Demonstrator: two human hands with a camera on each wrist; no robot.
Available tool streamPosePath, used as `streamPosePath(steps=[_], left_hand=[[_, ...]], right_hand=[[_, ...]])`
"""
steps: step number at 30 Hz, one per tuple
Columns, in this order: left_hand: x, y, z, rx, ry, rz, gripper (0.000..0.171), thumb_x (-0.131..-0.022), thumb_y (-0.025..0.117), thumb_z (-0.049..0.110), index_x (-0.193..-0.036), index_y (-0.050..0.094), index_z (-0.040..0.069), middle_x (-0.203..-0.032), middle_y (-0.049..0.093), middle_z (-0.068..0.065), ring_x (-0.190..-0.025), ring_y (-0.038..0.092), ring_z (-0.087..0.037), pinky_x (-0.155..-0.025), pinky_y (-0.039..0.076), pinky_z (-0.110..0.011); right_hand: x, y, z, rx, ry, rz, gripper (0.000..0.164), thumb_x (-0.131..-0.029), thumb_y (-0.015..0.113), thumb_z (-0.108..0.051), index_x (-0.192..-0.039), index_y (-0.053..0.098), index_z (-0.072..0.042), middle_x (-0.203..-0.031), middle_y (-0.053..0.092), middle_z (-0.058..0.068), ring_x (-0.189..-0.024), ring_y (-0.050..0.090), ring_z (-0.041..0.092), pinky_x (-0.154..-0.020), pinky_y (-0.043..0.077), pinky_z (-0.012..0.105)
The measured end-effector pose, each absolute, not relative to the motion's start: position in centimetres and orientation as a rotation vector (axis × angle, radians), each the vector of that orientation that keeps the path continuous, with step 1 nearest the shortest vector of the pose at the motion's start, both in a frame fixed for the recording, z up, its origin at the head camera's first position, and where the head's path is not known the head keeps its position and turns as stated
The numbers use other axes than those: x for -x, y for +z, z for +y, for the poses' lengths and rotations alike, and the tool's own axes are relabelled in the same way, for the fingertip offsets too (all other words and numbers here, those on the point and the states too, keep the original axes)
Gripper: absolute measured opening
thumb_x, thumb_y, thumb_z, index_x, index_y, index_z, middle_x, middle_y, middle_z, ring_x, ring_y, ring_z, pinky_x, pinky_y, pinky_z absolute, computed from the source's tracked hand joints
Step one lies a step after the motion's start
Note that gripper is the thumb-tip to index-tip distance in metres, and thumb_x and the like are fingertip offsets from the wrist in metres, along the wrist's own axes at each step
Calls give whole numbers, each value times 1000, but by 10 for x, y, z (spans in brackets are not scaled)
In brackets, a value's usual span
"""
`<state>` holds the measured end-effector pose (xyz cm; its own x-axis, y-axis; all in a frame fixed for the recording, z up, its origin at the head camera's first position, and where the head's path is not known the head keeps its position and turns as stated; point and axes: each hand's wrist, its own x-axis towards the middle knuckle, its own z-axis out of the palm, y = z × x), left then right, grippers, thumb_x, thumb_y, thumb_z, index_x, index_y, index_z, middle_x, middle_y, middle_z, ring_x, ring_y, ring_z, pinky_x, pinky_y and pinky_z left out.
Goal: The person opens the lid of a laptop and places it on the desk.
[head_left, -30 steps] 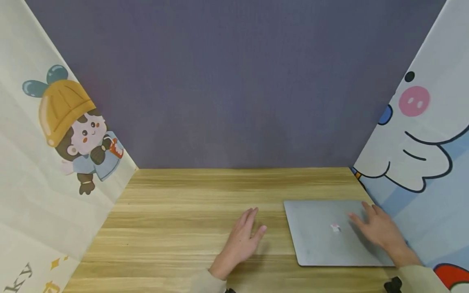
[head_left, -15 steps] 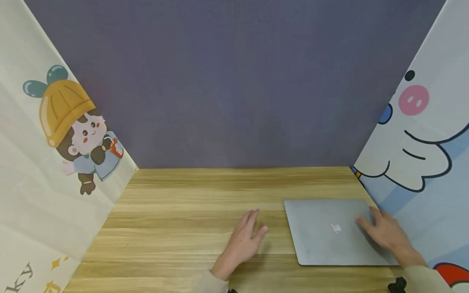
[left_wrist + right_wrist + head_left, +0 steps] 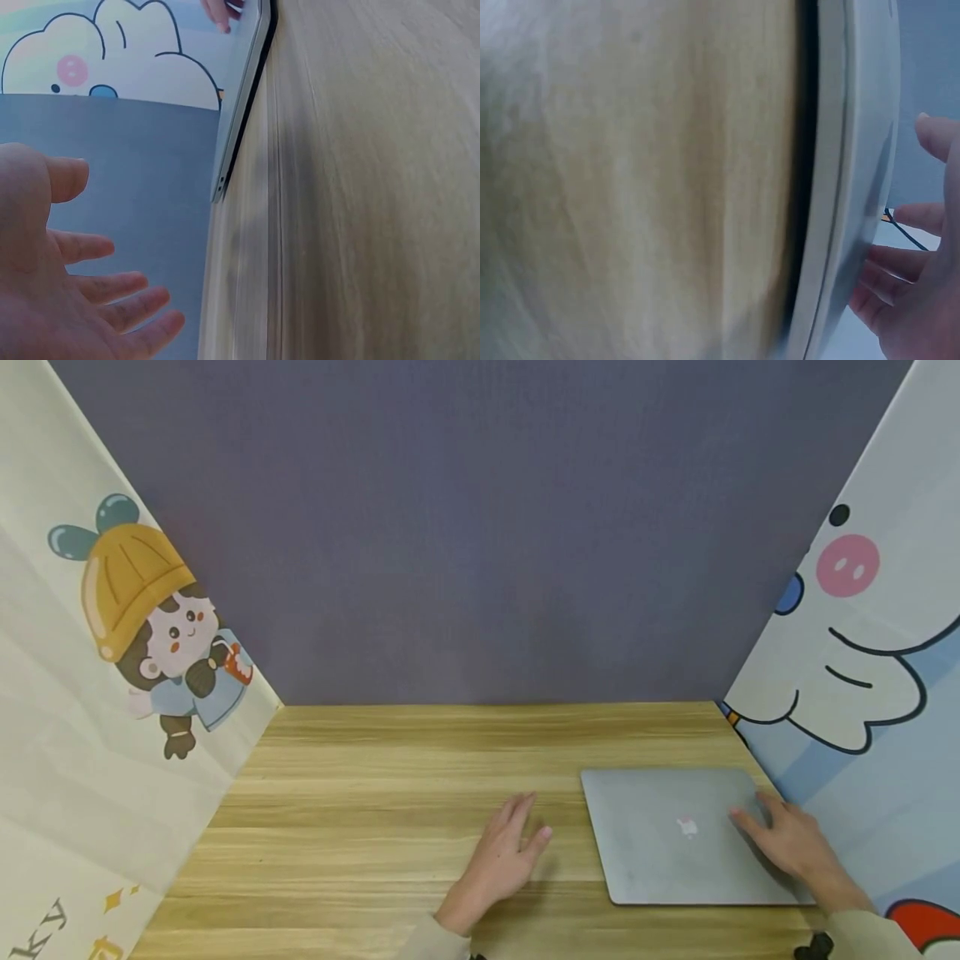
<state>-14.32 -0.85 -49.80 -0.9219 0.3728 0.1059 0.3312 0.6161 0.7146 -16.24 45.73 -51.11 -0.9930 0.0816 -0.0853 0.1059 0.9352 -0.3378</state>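
A closed silver laptop (image 3: 660, 852) with a small pale logo on its lid lies flat on the wooden table. My right hand (image 3: 798, 843) is at the laptop's right edge, thumb over the lid and fingers beside that edge. In the right wrist view, the fingers (image 3: 900, 262) are loosely extended close to the lid's side; whether they touch it I cannot tell. My left hand (image 3: 495, 856) hovers above the table, left of the laptop, holding nothing. Its fingers (image 3: 124, 315) are spread and relaxed in the left wrist view.
A dark grey panel (image 3: 480, 527) closes off the back of the wooden table (image 3: 337, 827). Printed cartoon sheets stand at both sides: a cream one (image 3: 60, 777) at left, and a blue and white one (image 3: 900, 777) close beside the right hand.
My right hand has moved right, from over the lid to the laptop's right edge. My left hand has drifted slightly right and nearer to me. The laptop stays in place.
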Motion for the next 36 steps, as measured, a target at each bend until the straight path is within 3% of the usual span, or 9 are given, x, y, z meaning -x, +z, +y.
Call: streamPosePath(steps=[12, 22, 27, 36], left_hand=[[146, -501, -1, -653, 1208, 2766, 62, -108, 43, 46, -160, 31, 13, -160, 33, -21, -144, 36, -42, -113, 35, -63], [148, -501, 8, -606, 1223, 2729, 72, -104, 35, 61, -160, 31, 15, -162, 31, -19, -146, 33, -40, -115, 33, -61], [148, -500, 14, -586, 1233, 2714, 70, -105, 39, 58, -160, 32, 16, -162, 30, -19, -146, 34, -40, -114, 34, -61], [150, -502, 23, -608, 1211, 2700, 73, -104, 32, 62, -160, 31, 15, -162, 31, -19, -145, 35, -39, -114, 35, -60]], right_hand=[[161, -516, 459, -119, -525, 3054, 82, -103, 45, -55, -136, 44, 20, -132, 39, 53, -114, 40, 70, -93, 37, 76], [162, -522, 463, -78, -532, 3066, 83, -98, 56, -56, -134, 47, 18, -128, 41, 53, -114, 41, 68, -93, 34, 73], [164, -525, 467, -76, -524, 3058, 84, -97, 57, -56, -135, 46, 18, -127, 41, 52, -114, 41, 66, -93, 33, 72], [164, -517, 464, -89, -536, 3022, 86, -97, 56, -56, -136, 44, 19, -127, 40, 53, -114, 40, 66, -93, 33, 72]])
